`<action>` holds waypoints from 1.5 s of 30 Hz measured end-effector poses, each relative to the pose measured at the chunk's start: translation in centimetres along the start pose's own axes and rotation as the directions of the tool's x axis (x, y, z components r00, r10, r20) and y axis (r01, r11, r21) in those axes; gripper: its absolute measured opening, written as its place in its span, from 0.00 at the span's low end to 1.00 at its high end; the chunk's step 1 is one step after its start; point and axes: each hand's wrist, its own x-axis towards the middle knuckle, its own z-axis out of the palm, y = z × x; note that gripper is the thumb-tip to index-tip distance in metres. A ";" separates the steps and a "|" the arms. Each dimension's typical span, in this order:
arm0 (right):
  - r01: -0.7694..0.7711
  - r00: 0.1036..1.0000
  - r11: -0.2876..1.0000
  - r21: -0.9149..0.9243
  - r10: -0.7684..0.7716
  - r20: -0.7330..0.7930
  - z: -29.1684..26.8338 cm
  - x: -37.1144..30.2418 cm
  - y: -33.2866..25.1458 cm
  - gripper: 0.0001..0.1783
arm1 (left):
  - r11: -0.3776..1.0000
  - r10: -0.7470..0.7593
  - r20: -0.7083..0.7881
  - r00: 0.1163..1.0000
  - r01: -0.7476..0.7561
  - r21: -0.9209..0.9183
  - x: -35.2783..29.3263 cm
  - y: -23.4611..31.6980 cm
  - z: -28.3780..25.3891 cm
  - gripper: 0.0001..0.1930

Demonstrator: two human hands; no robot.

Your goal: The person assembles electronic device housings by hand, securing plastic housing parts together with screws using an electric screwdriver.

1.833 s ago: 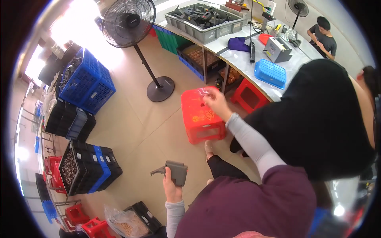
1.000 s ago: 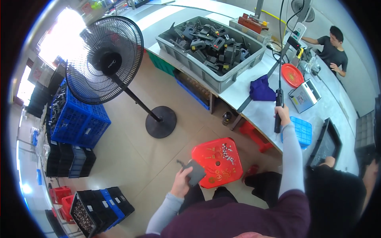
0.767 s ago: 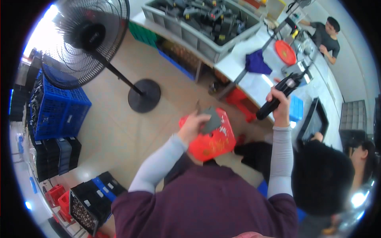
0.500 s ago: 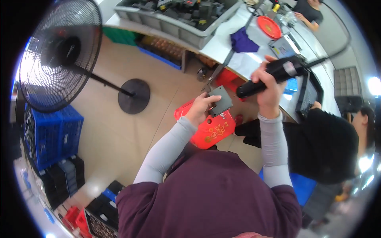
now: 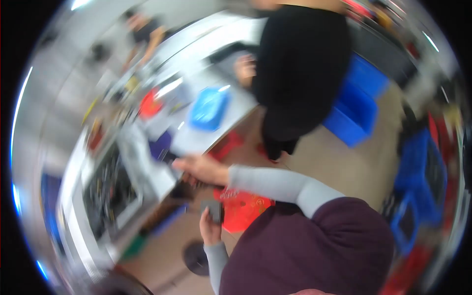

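My left hand [image 5: 210, 231] is closed round a flat grey rectangular block [image 5: 215, 210], its thumb lying along one edge. My right hand [image 5: 204, 168] reaches across to the left, near the edge of the white table [image 5: 194, 140]. Motion smears its fingers, and something dark shows just under them; I cannot make out whether they hold it. The black corded power screwdriver seen earlier cannot be picked out clearly. Below both hands is a red item with gold print [image 5: 246, 211].
A grey bin of dark parts [image 5: 140, 196] stands on the table at left, with a purple cloth [image 5: 160, 146] and a blue tray [image 5: 210, 109] farther along. A person in black [image 5: 302, 64] stands at the table. Blue crates [image 5: 351, 115] are behind them. A fan base [image 5: 196, 258] stands on the floor.
The view has swung round to the right and blurred. My right hand, which held the black power screwdriver, now reaches left towards the table edge. The left still holds the grey block.
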 end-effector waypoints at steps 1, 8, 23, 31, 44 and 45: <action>0.039 0.997 0.999 0.005 -0.039 0.068 -0.6 0.1 0.8 0.25 | 0.997 -0.058 0.036 0.998 0.056 0.055 0.3 -0.1 -0.5 0.18; 0.179 0.977 0.972 -0.154 -0.194 -0.085 -3.7 -7.2 0.3 0.32 | 0.756 -0.436 -0.111 0.893 0.430 0.493 6.3 0.3 -2.7 0.16; 0.198 0.923 0.960 -0.200 -0.251 -0.290 -5.3 -12.2 1.6 0.33 | 0.563 -0.317 -0.203 0.926 0.356 0.746 7.5 -2.1 2.4 0.18; 0.235 0.921 0.947 -0.221 -0.289 -0.260 -4.3 -11.9 1.7 0.32 | 0.502 -0.161 -0.078 0.984 0.150 0.852 6.5 -2.1 2.4 0.18; 0.296 0.935 0.949 -0.109 -0.311 -0.170 -2.0 -9.2 0.0 0.24 | 0.878 -0.320 0.087 0.943 0.261 0.400 2.0 -0.2 3.3 0.17; 0.342 0.922 0.930 -0.135 -0.360 -0.145 -1.3 -8.6 0.0 0.23 | 0.906 -0.288 0.137 0.948 0.223 0.361 0.3 -0.2 4.1 0.16</action>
